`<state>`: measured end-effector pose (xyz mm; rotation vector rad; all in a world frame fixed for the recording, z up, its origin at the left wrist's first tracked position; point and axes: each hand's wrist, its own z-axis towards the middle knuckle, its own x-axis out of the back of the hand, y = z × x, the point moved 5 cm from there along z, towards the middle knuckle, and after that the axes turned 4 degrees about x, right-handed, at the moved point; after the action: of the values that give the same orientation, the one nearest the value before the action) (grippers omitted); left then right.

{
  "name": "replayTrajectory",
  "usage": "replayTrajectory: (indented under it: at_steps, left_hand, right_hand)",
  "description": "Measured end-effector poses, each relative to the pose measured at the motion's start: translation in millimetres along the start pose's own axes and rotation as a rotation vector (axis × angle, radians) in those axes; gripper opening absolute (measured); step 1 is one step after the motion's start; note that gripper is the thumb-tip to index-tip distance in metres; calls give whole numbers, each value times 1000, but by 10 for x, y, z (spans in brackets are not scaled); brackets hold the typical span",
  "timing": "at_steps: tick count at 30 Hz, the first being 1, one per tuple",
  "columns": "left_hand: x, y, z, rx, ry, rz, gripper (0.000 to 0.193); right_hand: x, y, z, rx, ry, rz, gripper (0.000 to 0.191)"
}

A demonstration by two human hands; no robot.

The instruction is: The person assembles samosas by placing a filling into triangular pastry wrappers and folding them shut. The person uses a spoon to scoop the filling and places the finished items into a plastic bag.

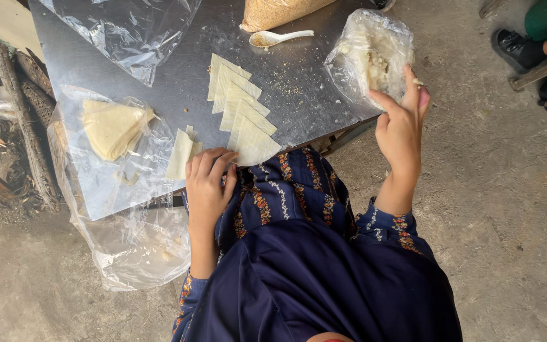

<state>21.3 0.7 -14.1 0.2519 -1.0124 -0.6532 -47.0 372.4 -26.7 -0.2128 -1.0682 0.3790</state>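
Pastry sheets (242,114): five pale, thin wedges, overlapping in a row mid-desk (305,76).
Left hand (207,183): fingers released, flat on the nearest sheet's corner.
Right hand (403,123): fingers loosely curled, touching the clear filling bag (365,54).
Spoon (280,38): one, white.

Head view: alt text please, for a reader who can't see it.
Seen from above, a person's left hand rests on the near edge of a metal table by a row of overlapping pale pastry sheets, while the right hand reaches to a clear bag of white filling. A white spoon and more bagged sheets lie nearby.
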Motion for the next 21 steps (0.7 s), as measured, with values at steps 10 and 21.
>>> replayTrajectory:
  at_steps: [10,21]
  left_hand:
    - [-4,2,-4,-1,4,9,19]
    - [-10,-26,-28,10,8,5,20]
  right_hand:
    - [-50,-150,-76,66,65,-162,40]
    - [-98,-25,28,-26,54,-211,51]
